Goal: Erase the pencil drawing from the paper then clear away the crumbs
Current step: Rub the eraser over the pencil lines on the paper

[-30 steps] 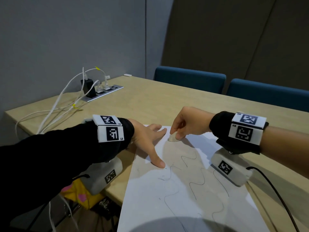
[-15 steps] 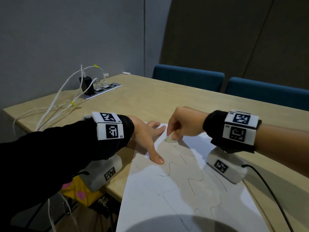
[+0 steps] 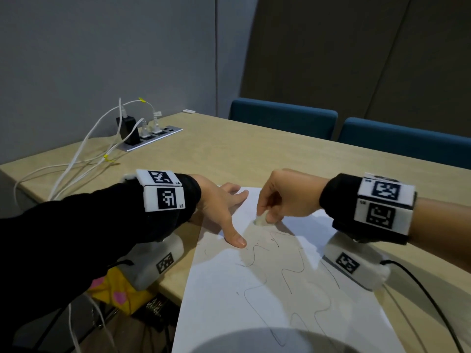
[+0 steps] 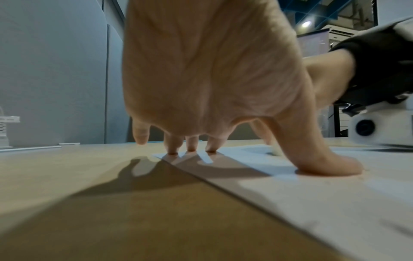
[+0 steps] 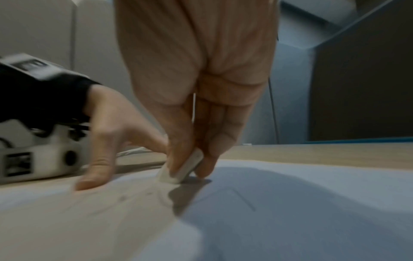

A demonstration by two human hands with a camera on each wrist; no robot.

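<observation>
The right hand [image 3: 285,197] pinches a white eraser [image 3: 262,220] against the paper [image 3: 254,301]; the left hand [image 3: 219,210], fingers spread wide, presses the paper's far-left corner, apparently flat, on the worktop [image 3: 254,154].

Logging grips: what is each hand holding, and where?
Right hand pinches the eraser by its upper faces. Left hand holds nothing, pressing the paper.
</observation>
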